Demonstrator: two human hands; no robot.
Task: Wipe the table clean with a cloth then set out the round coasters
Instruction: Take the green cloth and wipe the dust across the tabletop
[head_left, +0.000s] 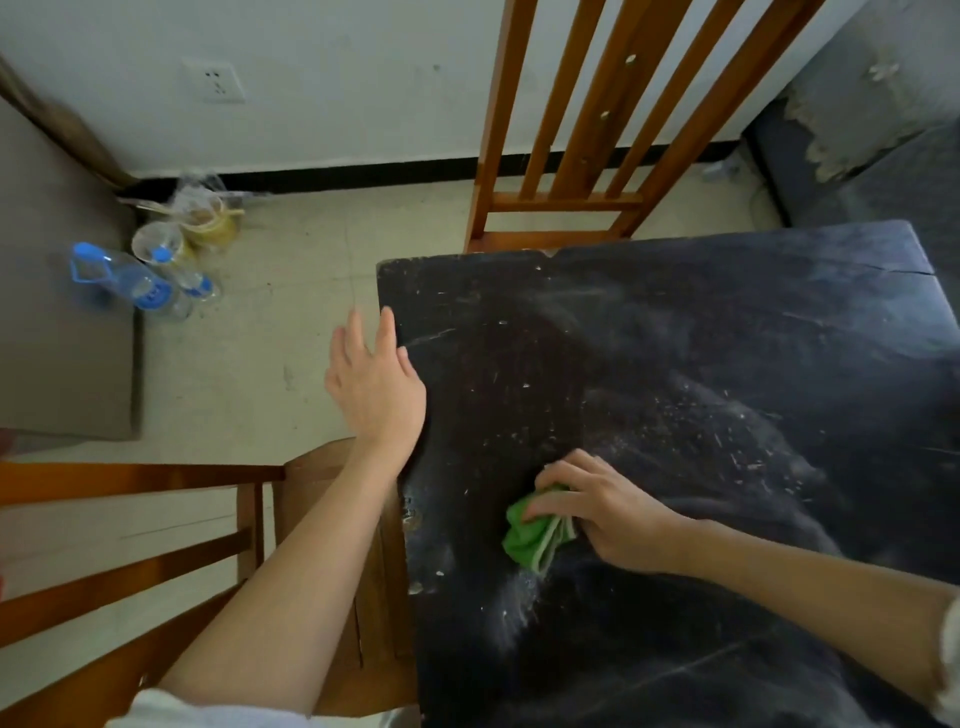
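A dark, scratched table (727, 322) fills the right half of the view, dusted with white powder and specks. My right hand (597, 506) presses a bunched green cloth (530, 538) onto the table near its left front part. A smear of white dust lies just below the cloth. My left hand (371, 384) hovers at the table's left edge, fingers spread, holding nothing. No coasters are visible.
A wooden chair (587, 130) stands at the table's far side, another wooden chair (156, 519) at the left under my left arm. Plastic bottles (140, 283) and food containers (202, 223) sit on the floor by the wall. A grey surface (57, 312) is far left.
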